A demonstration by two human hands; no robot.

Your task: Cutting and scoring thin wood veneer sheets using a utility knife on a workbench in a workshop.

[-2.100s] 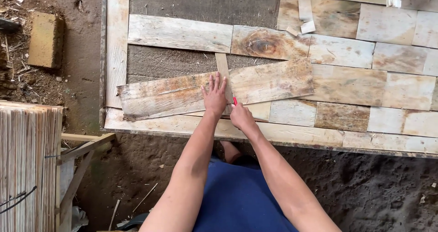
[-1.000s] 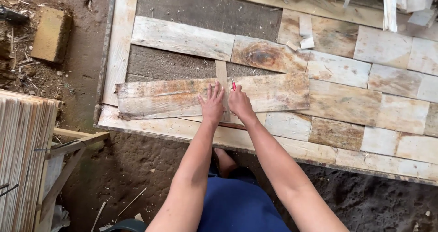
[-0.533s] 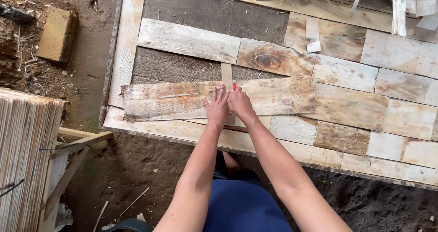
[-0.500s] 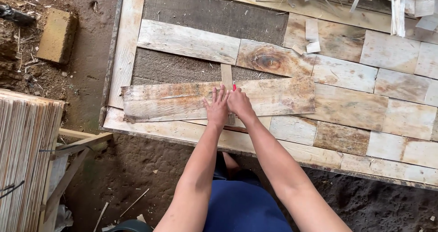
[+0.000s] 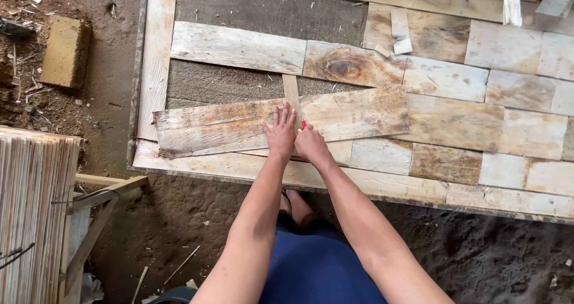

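A long weathered veneer strip [image 5: 227, 124] lies slanted across a panel of pieced wooden sheets [image 5: 454, 124]. My left hand [image 5: 280, 131] presses flat on the strip, fingers spread. Right beside it, my right hand [image 5: 311, 143] is closed around a small red tool [image 5: 304, 124], whose tip touches the strip. A narrow upright sliver [image 5: 291, 91] pokes out from under the strip just above my left hand.
A stack of thin sheets [image 5: 33, 214] stands at the lower left with a wooden frame [image 5: 98, 190] beside it. A yellowish block [image 5: 64, 51] lies on the dirt at upper left. Small offcuts [image 5: 399, 32] rest on the panel's far part. Dark soil runs along the panel's near edge.
My right hand slid up from the strip's lower edge to sit beside my left hand on the strip. The strip and left hand have barely shifted.
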